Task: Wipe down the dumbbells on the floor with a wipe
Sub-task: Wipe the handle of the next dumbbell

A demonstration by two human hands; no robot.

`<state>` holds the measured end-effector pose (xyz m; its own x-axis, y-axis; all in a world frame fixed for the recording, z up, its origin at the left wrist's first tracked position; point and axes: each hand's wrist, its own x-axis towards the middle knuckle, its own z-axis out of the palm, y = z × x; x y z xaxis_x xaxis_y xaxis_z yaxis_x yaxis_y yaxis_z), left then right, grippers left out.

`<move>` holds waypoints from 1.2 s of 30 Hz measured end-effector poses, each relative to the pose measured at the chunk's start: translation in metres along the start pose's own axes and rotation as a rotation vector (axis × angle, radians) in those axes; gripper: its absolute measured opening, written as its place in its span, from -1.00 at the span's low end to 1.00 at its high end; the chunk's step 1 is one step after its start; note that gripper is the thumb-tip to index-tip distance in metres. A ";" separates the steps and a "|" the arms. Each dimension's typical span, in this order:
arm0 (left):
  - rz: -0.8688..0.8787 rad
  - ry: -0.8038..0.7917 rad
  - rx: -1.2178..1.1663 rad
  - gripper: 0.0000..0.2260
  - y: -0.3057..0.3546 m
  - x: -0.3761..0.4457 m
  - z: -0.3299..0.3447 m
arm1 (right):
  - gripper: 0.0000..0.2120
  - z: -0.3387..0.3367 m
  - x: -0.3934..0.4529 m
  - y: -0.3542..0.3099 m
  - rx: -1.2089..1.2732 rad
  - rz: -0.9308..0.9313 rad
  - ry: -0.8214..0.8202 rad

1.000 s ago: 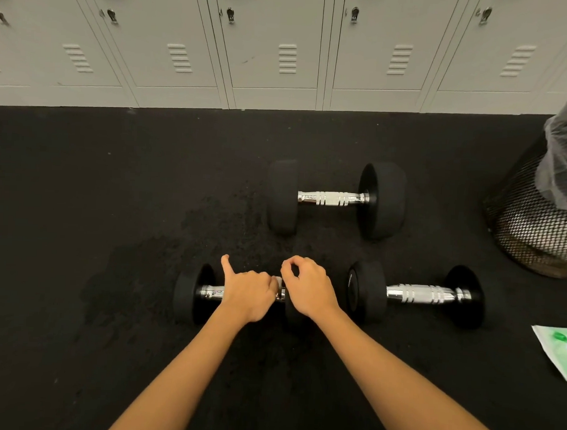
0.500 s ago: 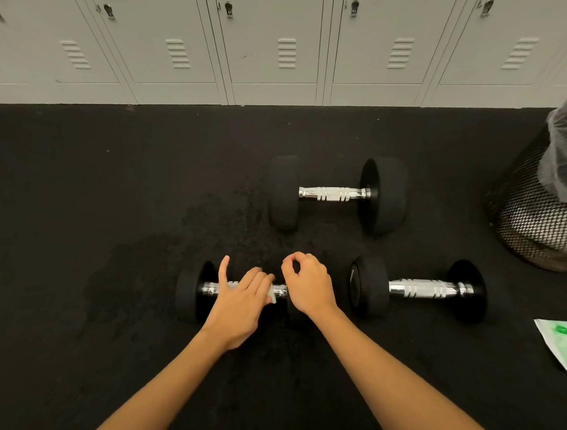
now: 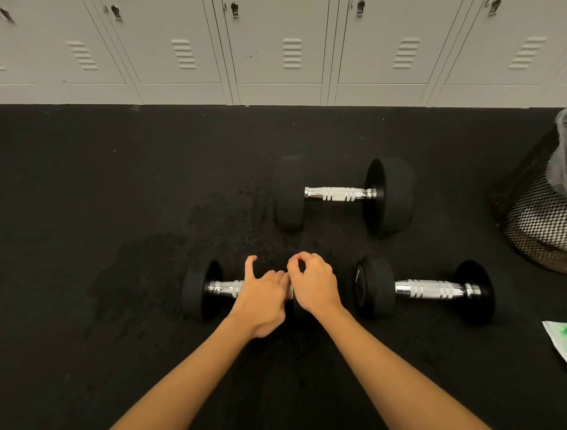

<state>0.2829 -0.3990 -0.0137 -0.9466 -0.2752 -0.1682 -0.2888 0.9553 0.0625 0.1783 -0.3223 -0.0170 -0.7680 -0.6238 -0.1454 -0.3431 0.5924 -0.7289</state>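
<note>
Three black dumbbells with chrome handles lie on the dark floor. My left hand [image 3: 262, 298] curls over the handle of the near left dumbbell [image 3: 204, 289], thumb raised, with the wipe [image 3: 291, 291] showing only as a white sliver at my fingertips. My right hand [image 3: 314, 287] grips that dumbbell's right head from above and hides most of it. Another dumbbell [image 3: 425, 289] lies just to the right, and the largest dumbbell [image 3: 336, 194] lies farther back. Neither is touched.
A green and white wipe pack [image 3: 564, 342] lies at the right edge. A black mesh bin [image 3: 535, 222] with a plastic liner stands at the far right. Grey lockers [image 3: 282, 52] line the back. A damp patch [image 3: 136, 273] darkens the floor left of the held dumbbell.
My left hand flattened and slid left along the handle half a second ago; now it has curled again and moved right, against my right hand. My right hand stayed on the head.
</note>
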 end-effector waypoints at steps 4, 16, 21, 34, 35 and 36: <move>-0.005 -0.127 -0.123 -0.89 -0.007 0.016 -0.004 | -0.72 -0.002 0.000 0.000 -0.001 0.000 -0.015; -0.046 0.119 -0.127 -0.74 -0.018 -0.004 0.006 | -0.72 -0.009 0.005 0.001 0.033 0.011 -0.082; -0.161 0.334 -0.140 -0.50 -0.008 -0.029 0.041 | -0.72 -0.007 0.001 0.001 0.053 0.000 -0.046; -0.065 0.229 0.062 -0.69 0.011 -0.008 0.017 | -0.71 -0.008 0.005 0.000 0.024 0.020 -0.064; -0.052 0.180 0.087 -0.68 0.007 -0.007 0.012 | -0.71 -0.010 0.006 0.000 0.017 0.021 -0.074; -0.042 0.134 0.104 -0.69 0.004 -0.006 0.007 | -0.70 -0.011 0.007 0.000 0.010 0.023 -0.087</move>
<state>0.2881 -0.3930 -0.0190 -0.9468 -0.3199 -0.0350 -0.3182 0.9469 -0.0453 0.1674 -0.3209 -0.0103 -0.7259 -0.6518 -0.2195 -0.3200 0.6026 -0.7311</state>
